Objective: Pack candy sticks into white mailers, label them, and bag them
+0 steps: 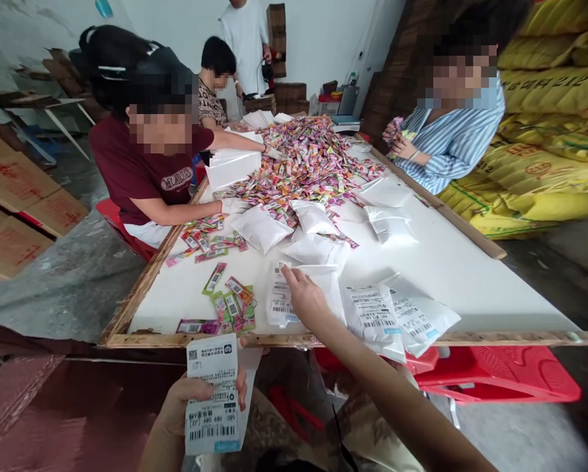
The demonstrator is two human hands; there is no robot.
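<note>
In my left hand [188,396], fingers closed, I hold a printed shipping label [212,419] with barcodes, low in front of the table. More white paper shows behind it. My right hand [302,292] rests on a white mailer bag [330,282] at the near table edge, fingers stretched over the shipping label on its left part. Just right of it lie two labelled mailer bags [375,321], overlapping and reaching past the edge. Beyond my right hand are several plain, filled white mailer bags [261,228]. Small green and pink sachets [232,308] lie to its left.
A large heap of colourful sachets [303,157] covers the far table [451,262]. A wooden rim edges the table. Co-workers [151,151] sit left and right; another person stands behind. A red stool [505,373] is below right; yellow sacks [544,157] stand beyond.
</note>
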